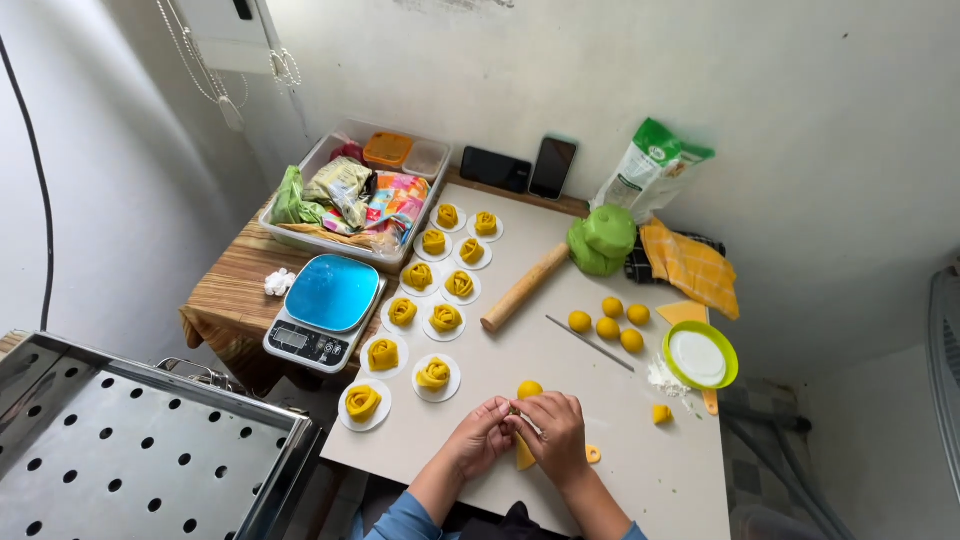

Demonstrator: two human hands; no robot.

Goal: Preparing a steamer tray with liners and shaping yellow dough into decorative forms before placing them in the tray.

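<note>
My left hand and my right hand meet at the near edge of the white work board, both pinching a strip of yellow dough that hangs below my fingers. A yellow dough ball sits just beyond my hands. A small dough ring lies to the right of my right hand. Several yellow rose-shaped dough pieces on white paper rounds run in two rows up the left side of the board.
A blue-topped kitchen scale, a wooden rolling pin, a thin knife, several dough balls, a green-rimmed bowl of flour, a green container, a tray of packets, a perforated metal steamer tray at left.
</note>
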